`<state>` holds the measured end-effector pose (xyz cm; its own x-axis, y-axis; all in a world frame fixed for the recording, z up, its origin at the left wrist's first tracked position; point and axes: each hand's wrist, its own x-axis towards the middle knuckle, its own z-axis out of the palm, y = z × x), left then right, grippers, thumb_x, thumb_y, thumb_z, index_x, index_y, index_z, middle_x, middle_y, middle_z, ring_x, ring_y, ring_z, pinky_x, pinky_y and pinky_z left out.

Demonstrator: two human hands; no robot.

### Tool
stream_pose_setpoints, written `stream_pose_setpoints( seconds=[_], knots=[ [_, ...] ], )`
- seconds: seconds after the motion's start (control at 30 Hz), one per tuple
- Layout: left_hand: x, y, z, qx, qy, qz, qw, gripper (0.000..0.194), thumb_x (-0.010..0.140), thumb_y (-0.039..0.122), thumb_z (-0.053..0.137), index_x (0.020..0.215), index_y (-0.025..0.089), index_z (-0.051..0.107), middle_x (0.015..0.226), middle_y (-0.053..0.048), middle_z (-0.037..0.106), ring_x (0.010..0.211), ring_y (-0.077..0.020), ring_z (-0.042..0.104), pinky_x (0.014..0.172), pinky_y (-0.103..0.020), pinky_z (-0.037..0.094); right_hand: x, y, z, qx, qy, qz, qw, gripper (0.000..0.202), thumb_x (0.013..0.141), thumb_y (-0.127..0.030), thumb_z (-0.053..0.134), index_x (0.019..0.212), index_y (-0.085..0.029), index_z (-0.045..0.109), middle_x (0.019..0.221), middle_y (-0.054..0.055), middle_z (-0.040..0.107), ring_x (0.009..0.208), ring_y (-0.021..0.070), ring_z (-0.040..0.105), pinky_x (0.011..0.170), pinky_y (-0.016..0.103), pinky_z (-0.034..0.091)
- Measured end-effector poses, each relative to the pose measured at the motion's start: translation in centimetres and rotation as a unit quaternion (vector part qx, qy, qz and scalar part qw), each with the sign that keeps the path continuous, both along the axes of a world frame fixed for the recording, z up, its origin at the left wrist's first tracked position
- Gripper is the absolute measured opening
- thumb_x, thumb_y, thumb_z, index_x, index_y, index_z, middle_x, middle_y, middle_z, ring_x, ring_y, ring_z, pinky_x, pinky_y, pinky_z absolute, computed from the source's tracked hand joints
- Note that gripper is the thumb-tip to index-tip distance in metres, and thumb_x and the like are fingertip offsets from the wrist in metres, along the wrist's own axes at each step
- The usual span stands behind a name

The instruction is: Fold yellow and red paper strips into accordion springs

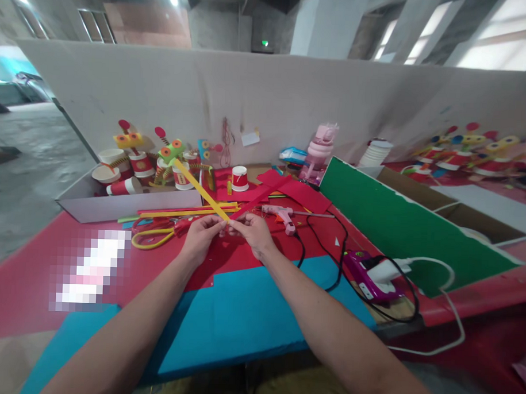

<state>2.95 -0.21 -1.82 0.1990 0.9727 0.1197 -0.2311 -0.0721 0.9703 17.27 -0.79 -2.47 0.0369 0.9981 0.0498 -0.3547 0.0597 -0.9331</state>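
Note:
My left hand (202,236) and my right hand (253,232) meet over the red part of the table, fingertips pinched together. Between them the ends of a yellow paper strip (198,188) and a red paper strip (263,196) cross in a V. The yellow one slants up to the left from my left fingers; the red one runs up to the right from my right fingers. Yellow-handled scissors (153,238) lie left of my left hand. A pink glue gun (283,216) rests just beyond my right hand. The exact overlap of the strips is partly hidden by my fingers.
At the back left, a white box (133,207) holds paper-cup figures. A red-and-white paper cup (240,178) stands at the back, near red paper sheets (304,192). To the right are a purple power strip (368,278), cables and a green board (400,225).

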Motion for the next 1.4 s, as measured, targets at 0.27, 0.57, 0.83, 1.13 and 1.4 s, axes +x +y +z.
stream_pose_setpoints(
  seconds=[0.27,0.57,0.83,1.13,1.4],
  knots=[
    [0.05,0.0,-0.02,0.007,0.004,-0.002,1.0,0.019,0.068,0.03,0.074,0.069,0.014,0.065,0.059,-0.001,0.059,0.056,-0.0107,0.052,0.059,-0.024,0.04,0.14,-0.18,0.4,-0.001,-0.027,-0.014,1.0,0.029,0.055,-0.037,0.081,0.064,-0.015,0.065,0.058,0.001,0.067,0.056,0.0135,0.062,0.063,0.029,0.052],
    [-0.01,0.2,-0.33,0.02,0.014,0.03,0.999,0.019,0.068,0.03,0.074,0.064,0.014,0.065,0.056,-0.001,0.059,0.056,-0.0119,0.053,0.06,-0.025,0.04,-0.31,-0.06,-0.1,0.013,-0.015,0.001,1.0,0.022,0.056,-0.032,0.079,0.064,-0.015,0.068,0.061,0.001,0.067,0.059,0.0136,0.061,0.066,0.029,0.051],
    [-0.17,-0.06,0.13,0.019,0.025,0.008,0.999,0.016,0.065,0.027,0.076,0.064,0.014,0.067,0.054,-0.001,0.058,0.053,-0.011,0.05,0.057,-0.025,0.037,0.29,0.33,-0.25,-0.031,0.058,0.044,0.997,0.027,0.052,-0.033,0.081,0.065,-0.015,0.066,0.061,0.0,0.066,0.06,0.0118,0.062,0.071,0.03,0.052],
    [0.06,-0.24,0.15,-0.039,-0.001,0.009,0.999,0.015,0.06,0.024,0.076,0.063,0.012,0.067,0.052,-0.001,0.058,0.051,-0.0106,0.05,0.054,-0.024,0.037,0.1,-0.03,-0.19,-0.012,0.03,0.061,0.998,0.032,0.054,-0.04,0.081,0.068,-0.015,0.067,0.06,-0.002,0.064,0.057,0.0094,0.057,0.063,0.024,0.047],
    [0.32,-0.5,0.29,-0.051,-0.026,0.02,0.998,0.014,0.055,0.018,0.075,0.063,0.012,0.066,0.052,-0.001,0.06,0.047,-0.0102,0.05,0.051,-0.024,0.038,0.0,-0.4,0.15,-0.01,0.003,0.047,0.999,0.032,0.057,-0.04,0.08,0.075,-0.015,0.07,0.063,-0.001,0.064,0.056,0.0086,0.054,0.062,0.024,0.046]
  ],
)
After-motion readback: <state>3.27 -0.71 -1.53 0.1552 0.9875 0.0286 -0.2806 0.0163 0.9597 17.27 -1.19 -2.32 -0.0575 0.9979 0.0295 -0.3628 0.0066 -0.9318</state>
